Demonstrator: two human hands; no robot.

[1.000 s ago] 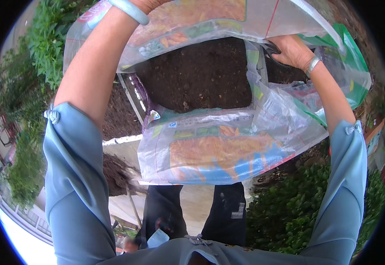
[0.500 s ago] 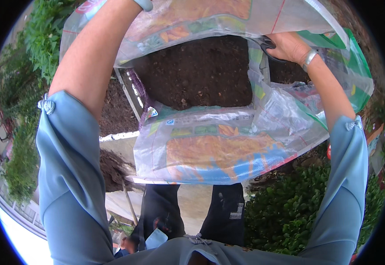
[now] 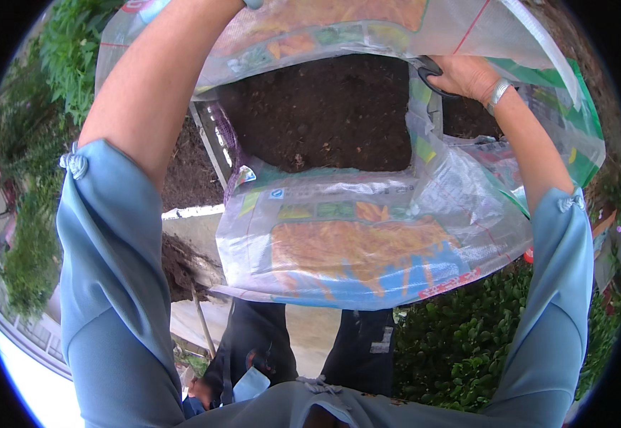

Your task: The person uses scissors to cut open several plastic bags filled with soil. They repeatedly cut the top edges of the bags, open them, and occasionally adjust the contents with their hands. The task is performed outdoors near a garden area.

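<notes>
A big plastic bag [image 3: 367, 250] with orange and blue print is held open in front of me, dark soil [image 3: 325, 114] showing inside it. My right hand [image 3: 471, 75] is at the bag's upper right edge, closed on black scissors [image 3: 430, 71] whose blades I cannot see. A silver band sits on that wrist. My left forearm [image 3: 161, 93] reaches up along the bag's left side. The left hand itself is past the top edge of the picture.
A raised bed with a pale rim [image 3: 189, 212] and dark earth [image 3: 182, 171] lies left of the bag. Green shrubs [image 3: 460, 342] grow at lower right and leafy plants [image 3: 61, 64] at upper left. My dark trouser legs [image 3: 253, 342] stand on pale paving below.
Both arms and the bag's upper flap have shifted up in the picture. My left wrist with its bracelet has slid out past the top edge. The right hand stays on the scissors.
</notes>
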